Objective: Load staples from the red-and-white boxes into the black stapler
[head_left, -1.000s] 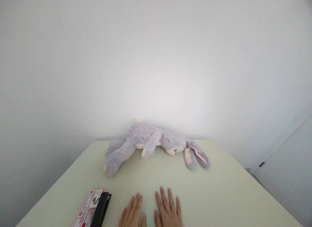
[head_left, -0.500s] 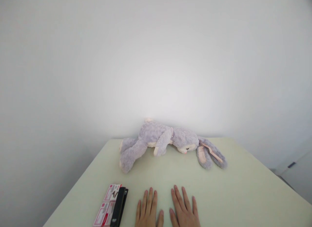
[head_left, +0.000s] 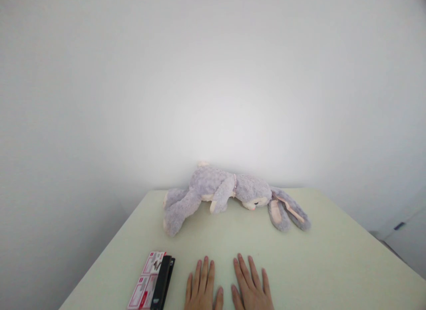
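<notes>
My left hand (head_left: 201,290) lies palm down on the pale green table (head_left: 316,265), fingers stretched out and holding nothing. Beside it, a short gap to the right, my right hand (head_left: 251,285) rests flat too, fingers slightly spread. Left of my left hand is a black stapler (head_left: 161,283). It lies against red-and-white printed boxes (head_left: 143,288), whose near end is cut off by the picture's lower edge. Beyond both hands a grey-lilac plush rabbit (head_left: 209,181) lies on its side, with its long ears (head_left: 293,212) to the right and legs to the left. Neither hand touches these things.
A plain white wall (head_left: 213,79) rises behind the table's far edge, close to the plush rabbit. At the far right, beyond the table, stands a white panel with a dark handle (head_left: 399,226).
</notes>
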Tool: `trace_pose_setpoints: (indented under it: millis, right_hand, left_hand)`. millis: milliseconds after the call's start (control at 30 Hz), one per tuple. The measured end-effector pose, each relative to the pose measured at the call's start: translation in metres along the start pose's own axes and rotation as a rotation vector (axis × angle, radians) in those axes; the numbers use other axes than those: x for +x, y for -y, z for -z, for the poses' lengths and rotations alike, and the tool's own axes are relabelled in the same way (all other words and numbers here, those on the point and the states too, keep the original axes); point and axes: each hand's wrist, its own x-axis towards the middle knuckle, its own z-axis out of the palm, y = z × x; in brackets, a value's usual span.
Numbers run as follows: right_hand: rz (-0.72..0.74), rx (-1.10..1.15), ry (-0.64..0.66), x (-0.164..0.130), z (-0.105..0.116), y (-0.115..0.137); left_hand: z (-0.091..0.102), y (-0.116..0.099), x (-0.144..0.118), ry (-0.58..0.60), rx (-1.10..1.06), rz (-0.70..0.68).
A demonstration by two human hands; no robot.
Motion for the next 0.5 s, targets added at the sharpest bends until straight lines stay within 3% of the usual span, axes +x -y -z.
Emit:
trace_pose_setpoints:
  millis: [500]
  right_hand:
    - [-0.008,-0.060,0.018,0.0015,0.0056,0.0046]
  left_hand:
    - [0.0015,-0.0042,0.0004,-0.020,0.036,0.004]
